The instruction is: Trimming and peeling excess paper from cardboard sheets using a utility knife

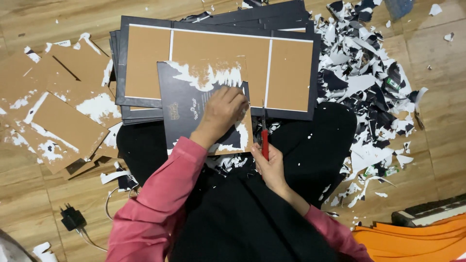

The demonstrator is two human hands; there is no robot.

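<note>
A brown cardboard panel (189, 109), partly covered with dark printed paper and torn white patches, rests on my lap. My left hand (221, 114) presses on it, fingers curled at the torn edge of the dark covering near the panel's right side. My right hand (269, 162) grips a red-handled knife (264, 140) upright, its thin blade pointing up along the panel's right edge. Both arms wear pink sleeves.
A stack of dark-bordered cardboard covers (291, 73) lies on the wooden floor ahead. Stripped brown boards (58, 111) pile at the left. Torn black and white paper scraps (369, 82) heap at the right. A black charger plug (72, 218) and orange sheets (417, 240) lie near me.
</note>
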